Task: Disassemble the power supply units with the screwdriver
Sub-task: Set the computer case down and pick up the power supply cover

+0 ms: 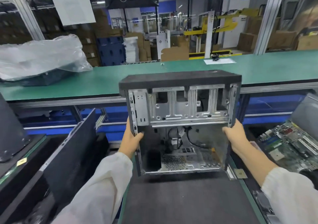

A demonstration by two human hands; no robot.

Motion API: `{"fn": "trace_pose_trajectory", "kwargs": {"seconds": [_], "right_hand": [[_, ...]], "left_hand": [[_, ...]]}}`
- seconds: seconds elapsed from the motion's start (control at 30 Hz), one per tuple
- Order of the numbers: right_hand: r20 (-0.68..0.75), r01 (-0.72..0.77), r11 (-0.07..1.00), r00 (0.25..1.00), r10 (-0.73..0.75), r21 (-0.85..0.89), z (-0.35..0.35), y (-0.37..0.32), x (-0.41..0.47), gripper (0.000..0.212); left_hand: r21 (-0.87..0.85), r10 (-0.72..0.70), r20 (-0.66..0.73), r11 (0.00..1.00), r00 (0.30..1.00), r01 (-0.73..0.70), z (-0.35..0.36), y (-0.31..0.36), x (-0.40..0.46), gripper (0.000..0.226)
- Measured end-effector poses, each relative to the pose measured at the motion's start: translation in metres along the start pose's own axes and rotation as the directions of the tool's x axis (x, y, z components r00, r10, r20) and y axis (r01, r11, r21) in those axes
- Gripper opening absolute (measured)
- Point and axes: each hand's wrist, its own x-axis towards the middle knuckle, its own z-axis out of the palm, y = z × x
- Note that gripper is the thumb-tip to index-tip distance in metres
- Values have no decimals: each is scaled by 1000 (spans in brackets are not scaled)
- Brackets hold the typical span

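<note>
White sleeves [96,186] reach up from the bottom edge at five and seven o'clock, ending in bare hands that carry an open computer case [180,120] at the centre of the view. At nine o'clock on the case, the left hand [131,139] wraps its side wall, thumb curled inside over the edge. At three o'clock, the right hand [234,137] clamps the opposite wall the same way, fingers behind and thumb in front. Both hands are closed on the case, which hangs tilted above a dark mat [180,203] on the near worktop, its open side facing the camera.

Inside, a silver drive cage [180,106] fills the upper half; loose black cables [179,137] dangle below it, and a perforated vent sits low near six o'clock. No power supply can be made out for certain, and no screwdriver is in view. Circuit boards [289,146] lie in a heap at four o'clock, a dark panel [72,148] leans at eight o'clock, and a green conveyor [172,72] runs across at twelve.

The step in hand looks like shifting the case. Doing it well means keeping an even grip on both walls, watching the sharp sheet-metal edges, and setting it flat so the cables do not snag.
</note>
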Motion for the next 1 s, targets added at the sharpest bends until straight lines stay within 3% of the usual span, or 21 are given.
{"fn": "trace_pose_trajectory", "kwargs": {"seconds": [0.17, 0.33, 0.4, 0.47, 0.53, 0.63, 0.73, 0.87, 1.0], "right_hand": [[-18, 18, 1000, 1000, -18, -26, 5, 34, -7, 48], [40, 42, 997, 998, -40, -58, 0, 41, 0, 45], [128, -41, 994, 990, 54, -103, -4, 43, 5, 40], [185, -231, 965, 950, 250, -121, -5, 43, 8, 29], [147, -326, 943, 931, 333, -72, -1, 43, 10, 21], [76, -289, 957, 954, 289, -3, 4, 46, 12, 25], [93, -251, 966, 965, 246, 58, 7, 49, 12, 32], [58, -174, 979, 984, 168, 107, 12, 39, 31, 26], [71, -173, 980, 984, 166, 100, 15, 34, 50, 30]], "left_hand": [[-21, -33, -61, 999, 998, 32, 8, -37, -11, 74], [62, -87, 14, 994, 996, 86, 2, -39, -5, 67], [126, -216, 7, 969, 976, 213, 1, -37, 2, 58], [165, -384, -2, 910, 923, 379, 3, -33, 3, 46], [147, -440, -5, 888, 898, 436, 4, -26, 0, 35], [73, -410, 11, 910, 912, 408, 4, -25, -5, 32], [36, -360, 18, 933, 933, 359, 5, -18, -3, 26], [6, -254, -11, 967, 967, 254, 10, -15, 19, 37], [24, -257, -47, 966, 965, 258, 15, -22, 47, 35]]}}
